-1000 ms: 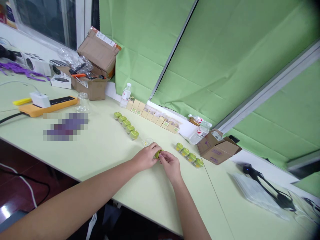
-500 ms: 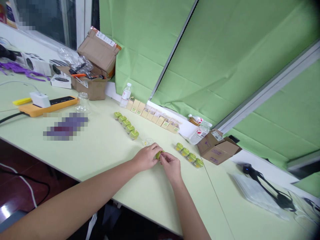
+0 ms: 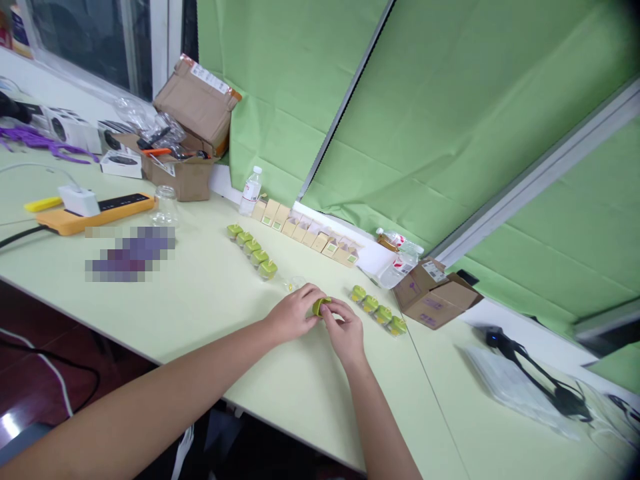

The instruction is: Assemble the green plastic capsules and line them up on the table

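Between my two hands is a small green lid (image 3: 320, 306), tilted so its hollow side partly shows. My left hand (image 3: 296, 312) pinches its left edge. The fingers of my right hand (image 3: 343, 325) close on its right side, the thumb against the hollow. Just behind my left hand, a small clear cup (image 3: 294, 283) with something yellow in it rests on the table, partly hidden. A row of green-topped clear cups (image 3: 257, 255) stands to the left. Another such row (image 3: 383, 314) stands to the right of my right hand.
Small beige cartons (image 3: 310, 233) line the back edge, with a bottle (image 3: 251, 192) at their left. More bottles (image 3: 400, 267) and a cardboard box (image 3: 435, 297) lie at the right. An orange power strip (image 3: 107, 212), a glass jar (image 3: 165, 205) and an open box (image 3: 183, 177) sit at left.
The green lid has turned slightly between my fingers, showing more of its hollow. My right hand's fingers have shifted a little around it. The other things have stayed put.
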Action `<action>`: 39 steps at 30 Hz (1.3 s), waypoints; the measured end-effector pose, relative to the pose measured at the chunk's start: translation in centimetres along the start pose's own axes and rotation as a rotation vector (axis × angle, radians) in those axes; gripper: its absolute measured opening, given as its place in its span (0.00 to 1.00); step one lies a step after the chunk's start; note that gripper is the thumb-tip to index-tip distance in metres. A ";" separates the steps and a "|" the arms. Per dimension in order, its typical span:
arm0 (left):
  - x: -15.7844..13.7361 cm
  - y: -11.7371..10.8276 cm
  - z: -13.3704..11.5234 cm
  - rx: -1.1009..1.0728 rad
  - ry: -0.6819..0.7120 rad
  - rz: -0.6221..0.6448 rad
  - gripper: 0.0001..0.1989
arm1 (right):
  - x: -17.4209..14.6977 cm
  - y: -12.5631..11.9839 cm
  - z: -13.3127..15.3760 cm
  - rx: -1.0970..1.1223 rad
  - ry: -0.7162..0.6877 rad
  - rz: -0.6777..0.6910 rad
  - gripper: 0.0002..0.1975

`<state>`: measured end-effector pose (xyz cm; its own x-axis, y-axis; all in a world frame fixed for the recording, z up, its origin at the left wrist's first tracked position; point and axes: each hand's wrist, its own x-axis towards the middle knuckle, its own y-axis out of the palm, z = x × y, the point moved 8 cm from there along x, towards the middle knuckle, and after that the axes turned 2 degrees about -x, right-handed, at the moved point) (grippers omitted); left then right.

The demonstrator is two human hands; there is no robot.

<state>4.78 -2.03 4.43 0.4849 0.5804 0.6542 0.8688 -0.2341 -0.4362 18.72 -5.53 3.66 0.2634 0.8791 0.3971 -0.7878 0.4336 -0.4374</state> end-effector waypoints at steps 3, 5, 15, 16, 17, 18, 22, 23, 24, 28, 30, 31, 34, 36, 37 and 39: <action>0.0 0.0 -0.1 -0.003 -0.004 0.005 0.21 | 0.0 0.5 -0.2 0.070 0.054 0.051 0.13; 0.0 -0.1 -0.2 0.001 -0.003 0.009 0.20 | 0.0 0.4 -0.3 0.081 0.072 0.045 0.13; 0.0 0.0 -1.0 0.042 0.012 0.046 0.21 | 0.0 0.1 -0.4 0.143 0.105 -0.018 0.12; 0.0 0.1 -0.8 0.058 0.006 0.054 0.22 | 0.0 0.1 -0.4 0.149 0.106 -0.019 0.12; 0.0 0.2 -0.6 0.076 -0.001 0.063 0.22 | 0.0 0.1 -0.4 0.151 0.105 -0.019 0.11; -0.1 0.3 -0.3 0.095 -0.010 0.071 0.23 | 0.0 0.1 -0.3 0.151 0.101 -0.021 0.11; -0.1 0.6 0.6 0.154 -0.021 0.093 0.19 | 0.0 0.0 0.1 0.158 0.067 -0.033 0.11; -0.1 0.7 0.7 0.165 -0.020 0.100 0.16 | 0.0 -0.1 0.3 0.163 0.060 -0.036 0.12; 0.0 0.7 0.8 0.177 -0.018 0.112 0.13 | 0.1 -0.1 0.3 0.168 0.056 -0.036 0.13; 0.1 0.9 0.9 0.240 -0.018 0.144 0.07 | 0.1 0.0 0.3 0.163 0.072 -0.022 0.16; 0.1 0.9 0.9 0.269 -0.026 0.152 0.07 | 0.1 0.2 0.2 0.152 0.082 -0.012 0.17; 0.1 0.9 1.0 0.280 -0.030 0.157 0.07 | 0.0 0.2 0.2 0.149 0.084 -0.007 0.18; 0.1 1.0 1.1 0.300 -0.027 0.175 0.09 | -0.1 0.4 0.2 0.142 0.072 0.003 0.20; 0.0 1.1 1.3 0.313 -0.019 0.181 0.10 | -0.1 0.5 0.2 0.129 0.062 0.004 0.20; 0.0 1.1 1.4 0.319 -0.018 0.182 0.10 | -0.2 0.6 0.1 0.123 0.060 0.007 0.20; 0.0 1.2 1.6 0.331 -0.021 0.181 0.10 | -0.2 0.7 -0.1 0.125 0.063 0.016 0.20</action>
<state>5.69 -1.03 2.92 0.6226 0.5692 0.5370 0.6883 -0.0718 -0.7219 18.15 -5.34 3.22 0.2820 0.8980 0.3376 -0.8541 0.3953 -0.3380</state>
